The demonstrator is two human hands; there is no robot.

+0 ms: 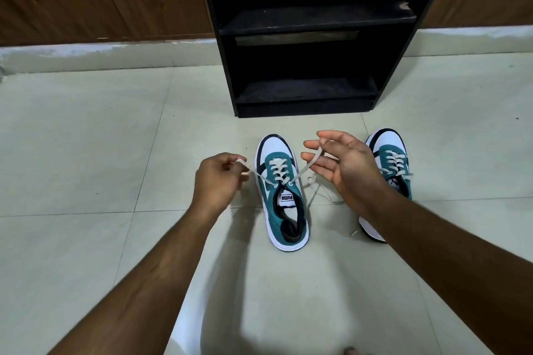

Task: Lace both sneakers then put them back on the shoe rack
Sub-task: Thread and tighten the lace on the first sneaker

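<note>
Two teal, white and black sneakers stand on the tiled floor, toes toward the rack. The left sneaker (pixel 281 196) is laced with a cream lace (pixel 278 173) whose two ends are pulled out sideways. My left hand (pixel 217 179) is shut on the left lace end. My right hand (pixel 343 166) pinches the right lace end between thumb and fingers, the other fingers spread. The right sneaker (pixel 389 161) is laced and stands partly behind my right wrist, its loose lace ends lying on the floor between the shoes.
A black shoe rack (pixel 311 23) with bare shelves stands just beyond the sneakers. Wooden panels line the wall on both sides above a pale skirting. Pale floor tiles (pixel 86 153) spread around the shoes.
</note>
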